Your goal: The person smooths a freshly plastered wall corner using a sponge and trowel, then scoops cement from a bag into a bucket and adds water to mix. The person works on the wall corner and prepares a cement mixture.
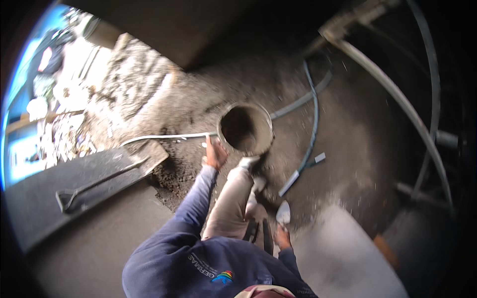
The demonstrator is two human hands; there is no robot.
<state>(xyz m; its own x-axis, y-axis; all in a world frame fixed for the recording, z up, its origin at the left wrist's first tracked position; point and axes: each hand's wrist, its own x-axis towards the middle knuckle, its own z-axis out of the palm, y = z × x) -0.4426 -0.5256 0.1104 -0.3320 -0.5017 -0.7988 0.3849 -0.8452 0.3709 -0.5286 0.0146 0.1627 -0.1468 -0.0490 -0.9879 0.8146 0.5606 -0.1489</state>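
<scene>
My left hand (215,152) is open, fingers extended beside the left side of a round, mud-coated bucket (262,128), near a pale hose (176,135); I cannot tell if it touches either. The bucket's inside is dark. Low at the right, my right hand (283,238) grips a trowel (283,212) with a pale blade. My legs and shoe (248,162) are below the bucket.
A shovel (117,176) lies on a dark board (39,203) at left, beside loose soil. Rubble fills the bright upper left. Hoses (312,129) cross the dirt floor. Curved pipes (390,84) stand at right, and a dark overhanging structure (149,25) is above.
</scene>
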